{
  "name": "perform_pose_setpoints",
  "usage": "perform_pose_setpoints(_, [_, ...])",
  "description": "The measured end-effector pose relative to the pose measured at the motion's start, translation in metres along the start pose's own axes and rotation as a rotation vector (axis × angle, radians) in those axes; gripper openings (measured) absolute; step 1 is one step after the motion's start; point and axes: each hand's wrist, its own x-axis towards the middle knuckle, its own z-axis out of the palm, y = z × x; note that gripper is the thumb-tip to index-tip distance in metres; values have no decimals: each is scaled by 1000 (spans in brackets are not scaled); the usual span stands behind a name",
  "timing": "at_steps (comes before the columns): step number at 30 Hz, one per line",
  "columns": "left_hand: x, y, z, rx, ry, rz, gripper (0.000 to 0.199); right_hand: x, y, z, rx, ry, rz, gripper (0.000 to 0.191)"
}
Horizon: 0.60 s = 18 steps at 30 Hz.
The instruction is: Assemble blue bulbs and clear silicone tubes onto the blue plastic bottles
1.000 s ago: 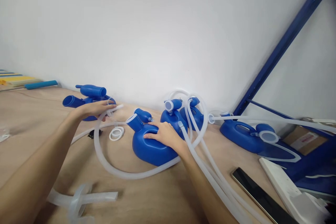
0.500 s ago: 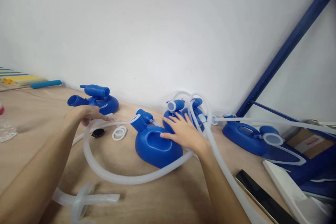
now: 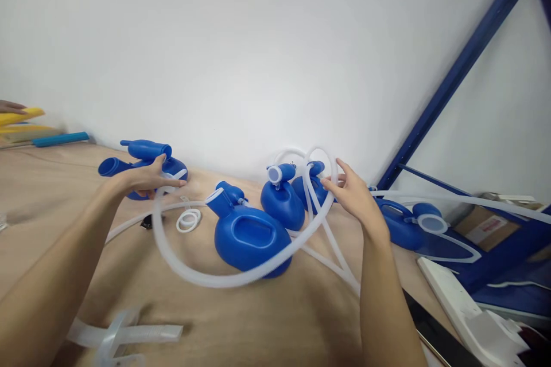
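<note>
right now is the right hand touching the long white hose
Touching: the head view shows the right hand on the white hose, its thumb lapping across it.

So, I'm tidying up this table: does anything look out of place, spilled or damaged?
No spill or damage shows. The phone, lying beside the white power strip at the right, looks a bit out of place, being a personal item near the blue bottle and translucent tube.

There is room to pass over the near table (image 3: 258, 330); farther in, the hose (image 3: 210, 280) and the front jug (image 3: 245, 252) block the way.
</note>
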Motion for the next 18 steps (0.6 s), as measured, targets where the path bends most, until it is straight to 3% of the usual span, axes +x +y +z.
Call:
perform_pose_setpoints(4, [-4,17,3,-95,-124,-7,123,0,-12,12,399,35,-203,81])
perform_pose_setpoints(8, [4,21,8,-67,-190,18,114,-15,-38,9,564,55,-307,68])
perform_pose_setpoints(13, [-7,35,4,-67,-262,351,85,-26,-56,0,627,203,-313,66])
perform_pose_setpoints(16, [-21,57,8,-90,-284,551,64,-30,-61,-2,646,157,-338,51])
perform_pose_setpoints(18, [-25,71,15,-103,-257,607,57,-32,-63,1,672,79,-367,40])
